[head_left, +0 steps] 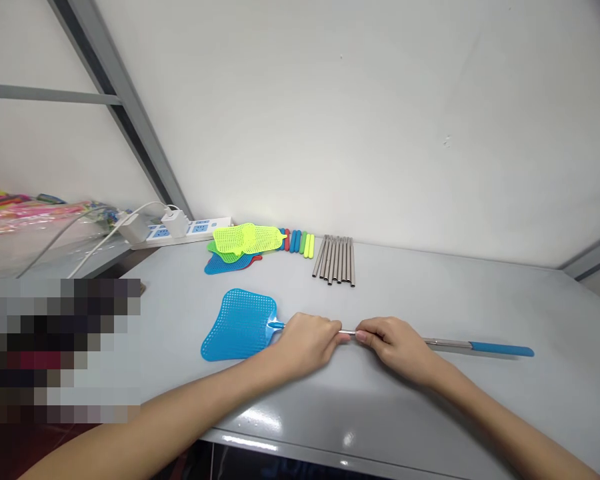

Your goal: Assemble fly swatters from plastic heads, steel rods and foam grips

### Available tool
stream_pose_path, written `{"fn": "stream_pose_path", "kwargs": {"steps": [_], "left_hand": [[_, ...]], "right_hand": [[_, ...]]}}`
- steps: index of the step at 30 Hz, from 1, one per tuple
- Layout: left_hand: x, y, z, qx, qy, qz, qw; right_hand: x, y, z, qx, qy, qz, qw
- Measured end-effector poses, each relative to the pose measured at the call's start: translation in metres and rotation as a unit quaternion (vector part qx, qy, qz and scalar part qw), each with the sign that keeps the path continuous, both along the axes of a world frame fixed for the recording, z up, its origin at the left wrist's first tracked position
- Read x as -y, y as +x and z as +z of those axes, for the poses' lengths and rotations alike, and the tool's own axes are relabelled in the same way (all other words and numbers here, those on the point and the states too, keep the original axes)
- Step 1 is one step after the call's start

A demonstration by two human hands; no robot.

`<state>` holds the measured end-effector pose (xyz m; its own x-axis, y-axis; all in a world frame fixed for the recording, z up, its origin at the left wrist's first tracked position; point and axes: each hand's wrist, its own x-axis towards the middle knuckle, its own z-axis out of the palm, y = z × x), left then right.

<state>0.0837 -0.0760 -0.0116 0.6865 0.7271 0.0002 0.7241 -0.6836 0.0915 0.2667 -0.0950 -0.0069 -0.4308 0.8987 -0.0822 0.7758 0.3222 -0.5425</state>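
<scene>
A blue fly swatter [349,332] lay crosswise over the grey table [480,293], near its front edge, and looked all but whole to me. Its mesh head [240,327] was at the left, a metal shaft [445,343] ran through the middle and a blue grip [503,349] capped the right end. The left hand [311,343] was closed around it just beside the head, hiding the join, so I couldn't tell whether that was firmly seated. The right hand [393,347] pinched the shaft farther along, fingers narrow. Beyond, plenty remained in pieces: loose mesh heads [247,240] piled up, coloured grips [300,244] in a row, and bare metal rods [336,260] side by side. Behind the pile sat a power strip [200,230].
</scene>
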Motion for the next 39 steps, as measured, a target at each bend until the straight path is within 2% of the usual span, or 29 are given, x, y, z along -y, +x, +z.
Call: {"fn": "stream_pose_path", "kwargs": {"steps": [4, 13, 18, 22, 26, 33, 36, 39], "left_hand": [[0.004, 0.002, -0.004, -0.01, 0.029, -0.007, 1.0], [0.01, 0.006, -0.005, -0.029, 0.069, -0.027, 0.997], [0.016, 0.008, -0.007, -0.012, 0.082, -0.055, 0.995], [0.018, 0.008, -0.006, -0.012, 0.074, -0.064, 0.995], [0.013, 0.008, -0.002, -0.004, 0.057, -0.061, 0.997], [0.002, 0.006, 0.006, 0.024, 0.016, -0.068, 0.997], [-0.002, 0.003, 0.007, 0.045, 0.013, -0.06, 0.997], [-0.009, -0.004, 0.01, 0.05, 0.003, -0.016, 0.999]], "right_hand": [[0.001, -0.001, -0.002, 0.016, -0.023, -0.018, 0.999], [-0.001, 0.001, -0.003, -0.095, -0.132, -0.007, 0.987], [-0.001, 0.005, -0.001, -0.156, -0.237, 0.021, 0.959], [0.0, 0.005, -0.002, -0.181, -0.296, 0.004, 0.938], [0.0, 0.004, -0.002, -0.183, -0.29, -0.004, 0.94], [-0.001, 0.008, 0.0, -0.119, -0.219, 0.003, 0.969], [-0.003, 0.009, 0.004, -0.112, -0.224, 0.014, 0.968], [-0.003, 0.01, 0.009, -0.118, -0.249, 0.024, 0.961]]}}
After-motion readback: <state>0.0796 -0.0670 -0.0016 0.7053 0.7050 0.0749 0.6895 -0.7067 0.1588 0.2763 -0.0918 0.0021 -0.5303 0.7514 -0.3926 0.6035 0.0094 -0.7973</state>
